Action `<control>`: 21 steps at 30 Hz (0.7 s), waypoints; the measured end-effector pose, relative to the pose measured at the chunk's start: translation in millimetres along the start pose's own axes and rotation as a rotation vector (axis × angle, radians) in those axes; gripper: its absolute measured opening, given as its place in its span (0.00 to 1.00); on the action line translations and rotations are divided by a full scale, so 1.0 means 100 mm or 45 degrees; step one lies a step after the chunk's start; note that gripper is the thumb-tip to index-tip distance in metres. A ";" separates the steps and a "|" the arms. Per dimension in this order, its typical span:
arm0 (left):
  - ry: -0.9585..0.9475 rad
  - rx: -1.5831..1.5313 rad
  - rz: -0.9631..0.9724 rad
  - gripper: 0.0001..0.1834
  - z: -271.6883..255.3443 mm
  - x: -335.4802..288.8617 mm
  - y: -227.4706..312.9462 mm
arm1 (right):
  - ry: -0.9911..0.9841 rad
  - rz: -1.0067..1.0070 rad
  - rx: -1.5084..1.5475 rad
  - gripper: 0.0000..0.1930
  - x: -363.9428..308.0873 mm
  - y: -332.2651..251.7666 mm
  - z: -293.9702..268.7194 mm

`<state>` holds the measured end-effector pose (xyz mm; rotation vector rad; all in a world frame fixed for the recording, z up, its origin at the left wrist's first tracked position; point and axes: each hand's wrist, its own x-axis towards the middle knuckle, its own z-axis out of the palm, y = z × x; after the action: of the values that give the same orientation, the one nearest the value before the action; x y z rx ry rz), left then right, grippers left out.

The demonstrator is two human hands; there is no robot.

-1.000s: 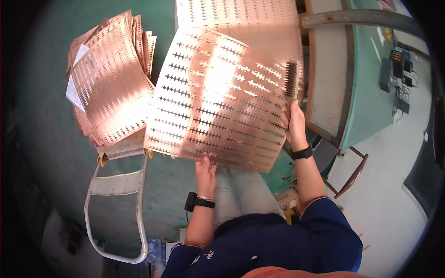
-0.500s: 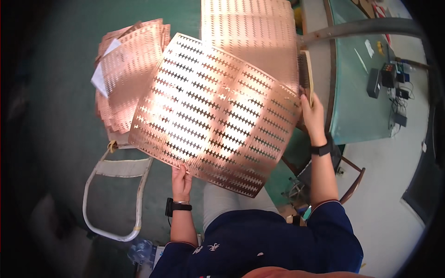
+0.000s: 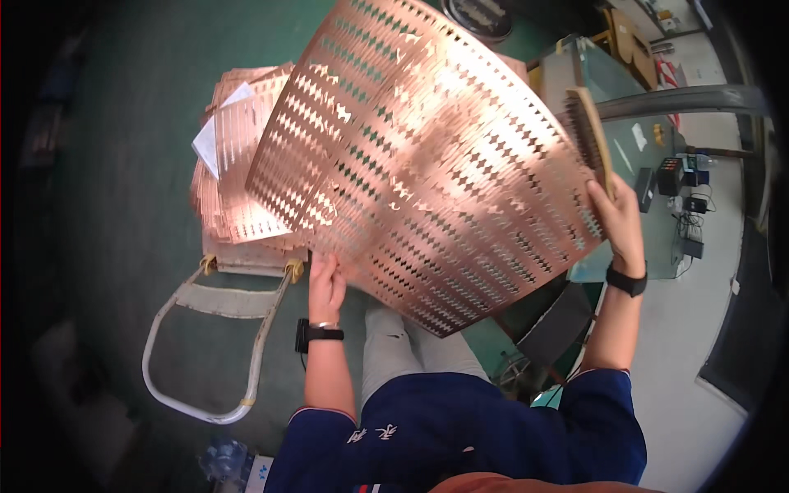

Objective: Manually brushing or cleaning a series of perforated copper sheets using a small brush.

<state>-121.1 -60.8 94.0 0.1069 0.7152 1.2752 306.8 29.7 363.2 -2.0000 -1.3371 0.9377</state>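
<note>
A large copper-coloured sheet [image 3: 436, 156], punched with rows of jagged slots, is held up in front of me, tilted and bowed. My left hand [image 3: 326, 283] pinches its lower left edge. At the right edge, my right hand [image 3: 618, 222] grips the sheet together with a wooden-backed brush [image 3: 600, 140], whose dark bristles face the sheet. Behind the left side lies an uneven stack of similar sheets [image 3: 215, 197], with a white piece of paper [image 3: 207, 146] among them. Another copper pile [image 3: 516, 67] is almost wholly hidden behind the raised sheet.
A white-framed trolley handle [image 3: 150, 345] stands below the left stack. To the right are a green-topped table [image 3: 588, 267] with small black devices and cables, a curved metal bar [image 3: 686, 102] and a dark chair [image 3: 559, 324]. A round black object [image 3: 478, 16] sits at the far edge.
The sheet has risen and swung away from me to the right, bowing more and covering most of the far pile. Both hands keep their grip, the right with the brush. The view has shifted slightly.
</note>
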 end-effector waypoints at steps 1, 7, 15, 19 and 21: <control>0.087 0.049 0.004 0.29 0.16 0.16 -0.02 | 0.066 -0.005 -0.015 0.11 -0.08 -0.15 -0.12; -0.086 0.483 -0.173 0.33 1.46 0.43 -0.25 | 0.647 -0.442 -0.343 0.05 -0.84 -0.72 -0.29; -0.603 0.026 -0.300 0.31 2.30 -0.22 -0.76 | 0.572 -0.742 -0.931 0.11 -1.00 -0.07 0.90; -0.410 -0.033 -0.380 0.37 1.93 -0.41 -0.73 | 0.373 -0.598 -0.907 0.12 -1.32 0.41 1.29; -0.203 0.060 -0.402 0.37 1.71 -0.56 -0.72 | 0.188 -0.537 -0.827 0.19 -1.63 0.51 1.55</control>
<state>25.3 -81.6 219.6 0.1276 0.5978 0.9374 169.4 -130.9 271.0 -2.0300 -2.0464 0.1592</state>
